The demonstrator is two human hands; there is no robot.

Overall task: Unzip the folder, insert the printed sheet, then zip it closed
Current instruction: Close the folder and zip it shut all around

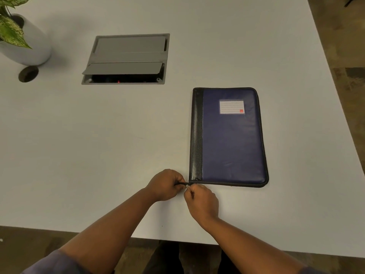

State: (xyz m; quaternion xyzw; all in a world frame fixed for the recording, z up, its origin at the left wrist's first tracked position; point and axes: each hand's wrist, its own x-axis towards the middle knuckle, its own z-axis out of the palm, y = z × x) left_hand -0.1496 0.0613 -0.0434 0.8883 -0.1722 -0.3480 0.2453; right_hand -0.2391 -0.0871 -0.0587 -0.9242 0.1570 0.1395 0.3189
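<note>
A wide white table (pixel 98 135) fills most of the view, with brown patterned floor (pixel 347 46) showing past its right edge and along its near edge. The blue folder (pixel 231 139), taken here as the landmark, lies flat and closed on the table, its black spine strip on the left side and a lined label (pixel 231 107) near its far end. Up and to the left of the folder, a grey cable hatch (pixel 126 58) is sunk into the table, its near flap raised over a dark opening (what sits inside is too dark to make out). Farther left of the folder, at the table's far corner, a white plant pot (pixel 31 46) with speckled green leaves is cut off by the frame edge, and a small round dark grommet (pixel 28 74) sits just in front of it. At the folder's near left corner both hands meet: the left hand (pixel 167 184) pinches a short black tail of the zip, and the right hand (pixel 201 200) pinches closed on the small metal zipper pull (pixel 187 186) just beside it. The zip teeth are too fine to tell whether they are joined. Both forearms reach in from the bottom, their sleeves cut off.
</note>
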